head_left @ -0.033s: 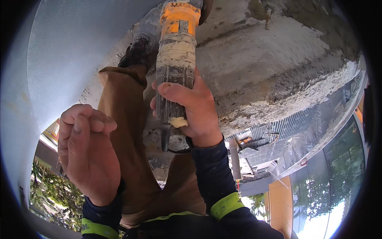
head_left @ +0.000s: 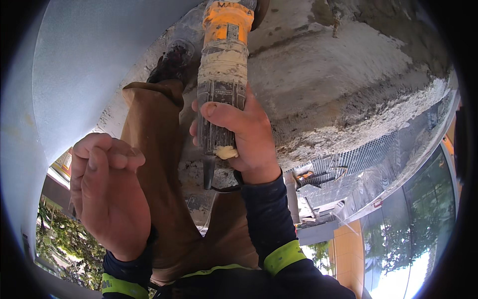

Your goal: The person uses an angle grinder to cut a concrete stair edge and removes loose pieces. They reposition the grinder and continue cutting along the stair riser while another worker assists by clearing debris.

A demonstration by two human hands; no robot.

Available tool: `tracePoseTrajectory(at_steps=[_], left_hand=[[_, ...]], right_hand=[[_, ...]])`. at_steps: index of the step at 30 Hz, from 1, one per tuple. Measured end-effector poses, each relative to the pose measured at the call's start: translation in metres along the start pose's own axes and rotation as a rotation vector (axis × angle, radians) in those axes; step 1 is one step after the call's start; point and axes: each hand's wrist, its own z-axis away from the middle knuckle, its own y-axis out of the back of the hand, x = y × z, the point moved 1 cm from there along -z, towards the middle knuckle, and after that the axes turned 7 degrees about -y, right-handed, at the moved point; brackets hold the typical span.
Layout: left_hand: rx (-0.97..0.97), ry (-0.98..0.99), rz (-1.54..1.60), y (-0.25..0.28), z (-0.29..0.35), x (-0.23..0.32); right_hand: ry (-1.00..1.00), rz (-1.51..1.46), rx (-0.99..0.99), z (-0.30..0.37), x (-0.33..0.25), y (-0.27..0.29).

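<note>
My right hand (head_left: pixel 244 127) is wrapped around the dark rear body of an angle grinder (head_left: pixel 222 65), thumb across its top. The grinder has an orange head and a dust-caked middle; part of a dark round disc (head_left: pixel 261 14) shows beside the head at the upper edge. A pale yellowish lump (head_left: pixel 226 152) sits at its rear end, near my palm, and a black cord sleeve (head_left: pixel 209 172) hangs below. My left hand (head_left: pixel 110 192) is raised to the left, apart from the grinder, with fingers curled in and nothing visible in them.
A smooth grey-white curved surface (head_left: pixel 84 65) fills the upper left. Rough, dusty concrete (head_left: pixel 318 84) spreads to the right. My brown trouser leg (head_left: pixel 152 129) and dirty boot (head_left: pixel 174 62) are beside the grinder. Grey mesh (head_left: pixel 363 159) and glass panels (head_left: pixel 408 219) stand at lower right.
The grinder and my right hand have shifted very slightly to the right. My left hand has dropped a touch, its fingers still curled.
</note>
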Motion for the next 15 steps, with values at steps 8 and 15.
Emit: tracePoseTrajectory(at_steps=[8,15], left_hand=[[-0.043,-0.024,0.225,0.02,0.017,0.013],[0.065,-0.038,0.265,0.03,0.025,0.018]], right_hand=[[-0.037,0.021,-0.023,-0.003,-0.003,0.006],[-0.065,0.026,0.006,-0.003,-0.002,0.009]])
